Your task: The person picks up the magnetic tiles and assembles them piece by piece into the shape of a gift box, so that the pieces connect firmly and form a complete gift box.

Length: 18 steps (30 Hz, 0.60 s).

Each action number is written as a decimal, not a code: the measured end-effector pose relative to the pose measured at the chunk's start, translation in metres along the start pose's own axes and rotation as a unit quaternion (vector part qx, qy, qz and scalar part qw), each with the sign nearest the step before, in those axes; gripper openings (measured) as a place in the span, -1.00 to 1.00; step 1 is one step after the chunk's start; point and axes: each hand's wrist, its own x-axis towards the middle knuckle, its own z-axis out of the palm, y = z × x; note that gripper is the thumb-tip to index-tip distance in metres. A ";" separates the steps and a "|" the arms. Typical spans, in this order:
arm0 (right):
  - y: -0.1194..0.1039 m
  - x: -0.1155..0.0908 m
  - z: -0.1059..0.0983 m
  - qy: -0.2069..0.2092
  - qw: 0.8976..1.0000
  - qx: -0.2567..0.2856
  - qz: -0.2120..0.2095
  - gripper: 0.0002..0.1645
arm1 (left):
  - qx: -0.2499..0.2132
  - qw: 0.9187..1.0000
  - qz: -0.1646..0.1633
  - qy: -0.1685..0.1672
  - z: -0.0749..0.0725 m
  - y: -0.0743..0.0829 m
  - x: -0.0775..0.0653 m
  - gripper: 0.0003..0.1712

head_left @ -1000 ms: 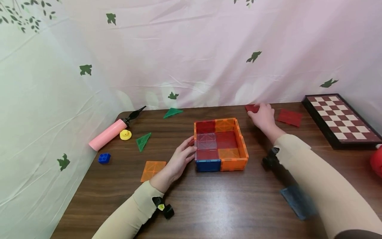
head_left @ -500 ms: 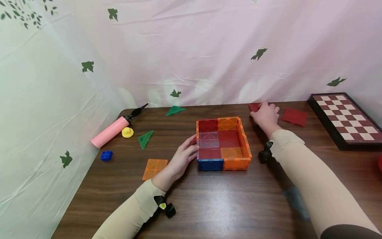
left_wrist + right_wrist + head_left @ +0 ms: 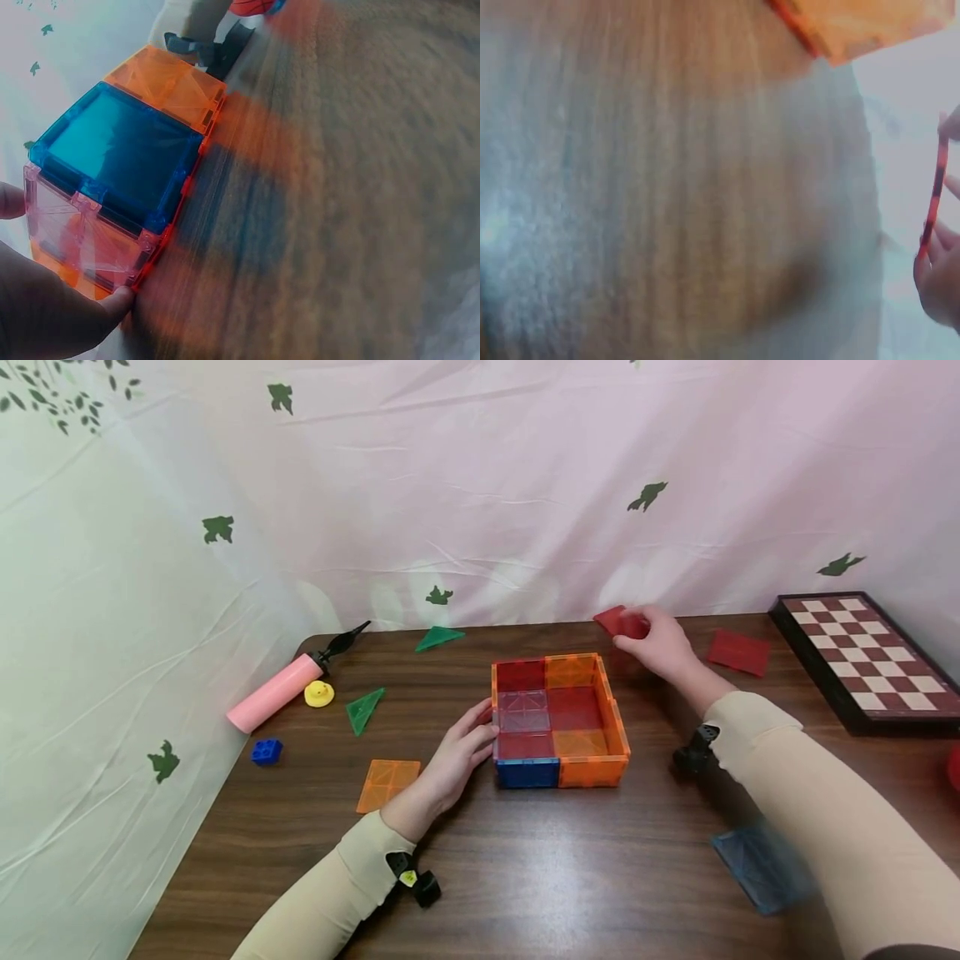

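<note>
A box of see-through magnetic tiles [image 3: 594, 770] stands mid-table, its top uncovered. Orange, blue, red and pinkish squares make up its walls and floor. Against its left wall rests my left hand [image 3: 448, 762]; in the left wrist view the thumb [image 3: 112, 304] touches the lower edge of a pink tile [image 3: 82, 225]. My right hand [image 3: 660, 643] pinches a red square magnetic tile [image 3: 613, 620] by its edge, lifted near the back of the table. The right wrist view shows that tile edge-on between thumb and fingers.
Another red tile [image 3: 739, 652] and a chessboard [image 3: 862, 652] lie right. A dark blue tile [image 3: 757, 864] is partly under the right forearm. Left are green triangles [image 3: 365, 710], an orange tile [image 3: 387, 783], a rubber duck [image 3: 318, 693], a blue brick [image 3: 266, 752] and a pink pump [image 3: 277, 691].
My right hand has picked the red tile up from the back of the table and moved slightly left with it. The left hand stays against the box.
</note>
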 end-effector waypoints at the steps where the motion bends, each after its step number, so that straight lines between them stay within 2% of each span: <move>1: -0.005 -0.001 -0.001 -0.015 1.000 0.009 -0.012 -0.34 | 0.001 1.000 0.001 0.000 0.000 0.000 0.000 -0.25; 5: -0.032 -0.006 -0.003 -0.075 0.995 0.040 -0.055 -0.36 | 0.003 1.000 0.003 -0.001 -0.002 -0.001 -0.001 -0.26; 8: -0.053 -0.011 -0.001 -0.117 0.987 0.047 -0.097 -0.37 | 0.001 1.000 0.003 -0.004 -0.002 -0.002 0.000 -0.26; 13: -0.082 -0.022 0.011 -0.168 0.967 0.029 -0.187 -0.38 | -0.003 1.000 -0.001 -0.007 -0.002 -0.003 0.001 -0.26; 18: -0.108 -0.028 0.022 -0.208 0.948 -0.003 -0.240 -0.39 | -0.005 1.000 -0.001 -0.002 -0.003 -0.002 0.001 -0.25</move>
